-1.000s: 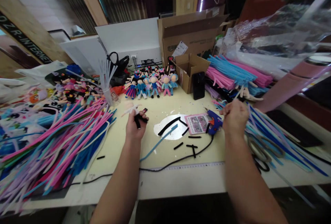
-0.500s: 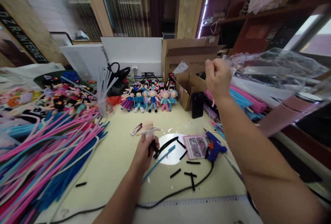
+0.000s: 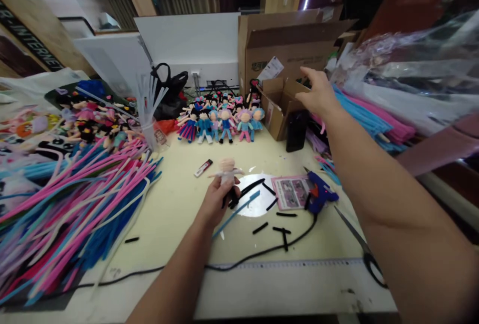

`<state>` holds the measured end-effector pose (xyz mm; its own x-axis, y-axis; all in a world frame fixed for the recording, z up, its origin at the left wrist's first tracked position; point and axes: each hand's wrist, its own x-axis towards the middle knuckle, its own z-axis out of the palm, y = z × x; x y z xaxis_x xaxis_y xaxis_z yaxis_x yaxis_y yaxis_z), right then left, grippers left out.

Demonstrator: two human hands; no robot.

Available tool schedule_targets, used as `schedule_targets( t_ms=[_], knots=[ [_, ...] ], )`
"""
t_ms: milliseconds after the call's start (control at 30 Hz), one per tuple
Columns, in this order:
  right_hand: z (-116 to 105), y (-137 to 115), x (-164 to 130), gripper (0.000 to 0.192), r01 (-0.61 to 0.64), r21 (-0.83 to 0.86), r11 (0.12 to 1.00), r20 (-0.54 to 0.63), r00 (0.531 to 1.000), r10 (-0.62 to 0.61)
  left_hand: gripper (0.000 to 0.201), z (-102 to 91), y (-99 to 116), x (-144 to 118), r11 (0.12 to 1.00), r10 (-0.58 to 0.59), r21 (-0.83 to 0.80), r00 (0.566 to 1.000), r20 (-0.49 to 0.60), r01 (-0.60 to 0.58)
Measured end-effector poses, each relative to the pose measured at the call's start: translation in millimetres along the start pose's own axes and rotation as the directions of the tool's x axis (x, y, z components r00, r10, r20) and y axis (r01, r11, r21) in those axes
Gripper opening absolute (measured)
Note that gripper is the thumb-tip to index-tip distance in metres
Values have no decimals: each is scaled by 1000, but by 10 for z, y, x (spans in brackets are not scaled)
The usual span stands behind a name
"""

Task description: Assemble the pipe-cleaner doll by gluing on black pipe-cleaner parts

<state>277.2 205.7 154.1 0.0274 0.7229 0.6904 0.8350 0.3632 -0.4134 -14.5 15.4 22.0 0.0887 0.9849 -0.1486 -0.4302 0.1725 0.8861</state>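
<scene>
While the open right hand [image 3: 316,95] is stretched above a small brown cardboard box [image 3: 277,107], a soft, light, pale-headed pipe-cleaner doll [image 3: 226,173] is gripped at its body by the left hand [image 3: 216,202] over the table.

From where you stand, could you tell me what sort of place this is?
Probably a small craft workshop making dolls: heaps of pipe cleaners, a row of finished dolls and a glue gun on the table.

Wall sign [image 3: 28,35]: "R-INTERNET" (partly cut off); box print illegible.
</scene>
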Motion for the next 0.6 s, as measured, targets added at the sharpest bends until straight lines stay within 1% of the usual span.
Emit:
schedule_targets(
  t_ms=[67,100,167,200,233,267,300,333,400,433,500,567,600],
  knots=[
    [-278,-198,-276,35,-1,23,1000,52,999,0,28,0,-10,6,1000,-19,0,1000,18,19],
    [-415,-290,-460,33,-28,31,999,97,995,25,29,0,-13,6,1000,-25,2,999,27,25],
    [-651,-403,-904,24,-110,20,994,207,973,104,30,5,-18,1,999,-43,16,998,43,43],
    [-738,-413,-1152,22,-169,-2,986,260,952,164,31,10,-21,-4,998,-53,24,997,47,52],
    [-802,-394,-1404,23,-231,-29,972,320,920,228,32,18,-24,-11,998,-63,31,997,53,61],
    [-841,-349,-1653,24,-314,-76,946,328,888,321,34,28,-29,-18,997,-69,37,996,62,66],
    [-858,-289,-1888,25,-395,-127,910,347,842,414,34,38,-35,-25,997,-72,43,994,78,69],
    [-856,-222,-2101,26,-453,-181,873,371,790,488,35,49,-42,-33,997,-73,46,992,100,68],
    [-810,-101,-2437,33,-528,-304,793,424,670,609,35,71,-56,-48,997,-65,48,987,147,59],
    [-775,-58,-2553,38,-559,-364,745,422,614,667,34,81,-61,-56,997,-62,49,984,168,54],
    [-694,-9,-2685,47,-618,-397,678,420,535,733,34,102,-67,-74,998,-57,46,979,195,49],
    [-615,4,-2719,54,-673,-390,629,410,485,773,34,122,-67,-92,998,-57,48,976,211,48],
    [-579,4,-2714,57,-687,-389,613,403,472,784,34,129,-66,-100,997,-58,52,973,222,48]
  ],
)
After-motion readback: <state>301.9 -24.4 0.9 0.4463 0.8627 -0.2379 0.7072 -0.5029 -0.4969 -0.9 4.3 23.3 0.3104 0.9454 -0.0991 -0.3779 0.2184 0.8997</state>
